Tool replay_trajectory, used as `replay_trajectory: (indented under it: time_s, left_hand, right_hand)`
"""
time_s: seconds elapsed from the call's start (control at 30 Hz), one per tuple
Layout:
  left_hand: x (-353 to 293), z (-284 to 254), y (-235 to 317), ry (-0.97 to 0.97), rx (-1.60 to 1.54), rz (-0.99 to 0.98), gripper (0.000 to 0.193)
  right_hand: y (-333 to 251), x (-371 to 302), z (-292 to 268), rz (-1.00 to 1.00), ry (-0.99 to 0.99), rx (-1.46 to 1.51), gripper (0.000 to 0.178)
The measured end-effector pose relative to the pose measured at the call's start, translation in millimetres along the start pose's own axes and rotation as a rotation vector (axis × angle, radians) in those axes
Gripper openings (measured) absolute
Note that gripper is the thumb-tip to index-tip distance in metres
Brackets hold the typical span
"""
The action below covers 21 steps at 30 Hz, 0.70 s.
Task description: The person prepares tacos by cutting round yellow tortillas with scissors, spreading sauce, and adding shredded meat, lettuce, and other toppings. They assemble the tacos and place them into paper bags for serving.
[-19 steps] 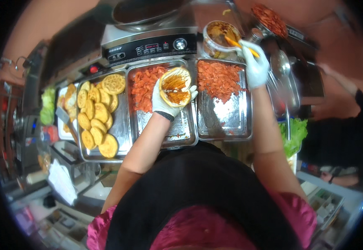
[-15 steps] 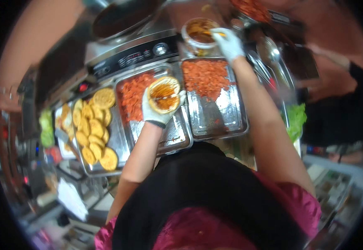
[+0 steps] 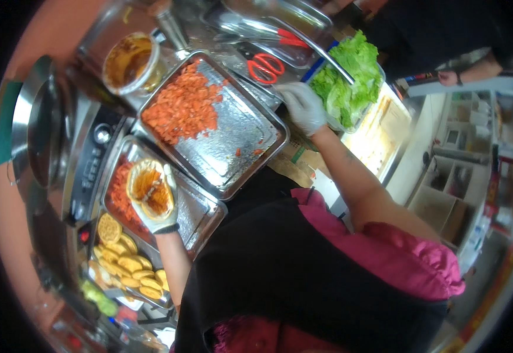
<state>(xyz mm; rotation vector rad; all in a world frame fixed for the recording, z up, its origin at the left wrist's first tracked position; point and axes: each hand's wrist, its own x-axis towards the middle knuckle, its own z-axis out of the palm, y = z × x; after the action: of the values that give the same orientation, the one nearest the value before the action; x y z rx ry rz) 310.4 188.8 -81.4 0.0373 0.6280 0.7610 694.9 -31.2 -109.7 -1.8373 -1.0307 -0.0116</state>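
Observation:
My left hand, in a white glove with a dark cuff, holds a split round bun. Its opened inside is spread with brown-orange sauce. Below that hand lies a metal tray of chopped reddish meat. My right hand, also gloved, is between the corner of a second meat tray and a container of green lettuce. Its fingers stretch out to the left, somewhat blurred, and nothing shows in them. The sauce tub stands beyond the second tray.
Red-handled scissors and tongs lie beyond the right tray. Several yellow round buns fill a tray at the lower left. A cooker's control panel stands at the left. Another person's hand shows at the upper right.
My view has turned to the right. My right hand has left the sauce tub and the utensil there, and is now beside the lettuce. My left hand still holds the sauced bun.

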Motion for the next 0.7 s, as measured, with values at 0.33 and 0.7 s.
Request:
replay_trajectory:
  time_s: [0.33, 0.7]
  left_hand:
    - [35, 64, -44, -0.053, 0.086, -0.162, 0.076]
    - [27, 109, -96, -0.180, 0.191, -0.353, 0.073]
  right_hand:
    - [132, -35, -84, 0.530, 0.240, -0.775, 0.043]
    - [23, -32, -115, 0.783, 0.647, 0.808, 0.009]
